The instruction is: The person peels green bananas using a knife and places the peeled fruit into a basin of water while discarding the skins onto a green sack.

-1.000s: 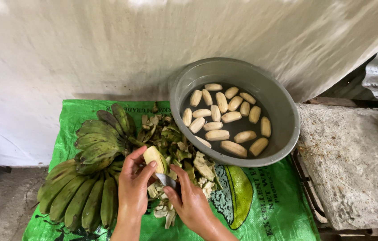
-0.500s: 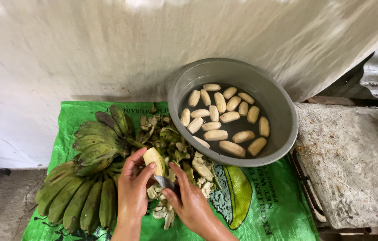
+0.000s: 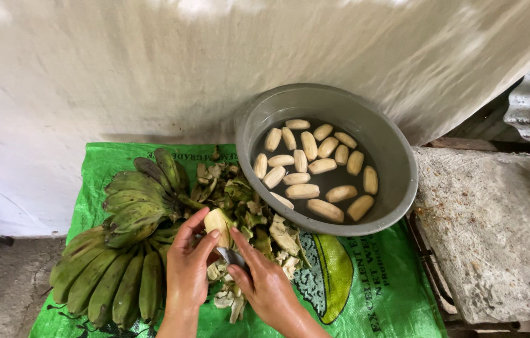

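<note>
While the left hand (image 3: 187, 266) curls around a half-peeled banana (image 3: 217, 223), its grip closed on the fruit with the thumb along the pale flesh, the right hand (image 3: 266, 286) is wrapped shut on a small knife (image 3: 230, 256), the blade touching the banana's lower end. The fruit is held just above a heap of green peelings (image 3: 249, 216), which lies on a green woven sack (image 3: 365, 281) spread over the counter. To the left of the hands, touching the peelings, lie bunches of green unpeeled bananas (image 3: 121, 250). Beyond the heap, to the right, a grey round basin (image 3: 396, 156) sits partly on the sack, holding water and many peeled bananas (image 3: 312, 166). A rough concrete slab (image 3: 497, 231) lies just beside the basin on the right, and a whitish wall (image 3: 152, 69) rises behind it all.
</note>
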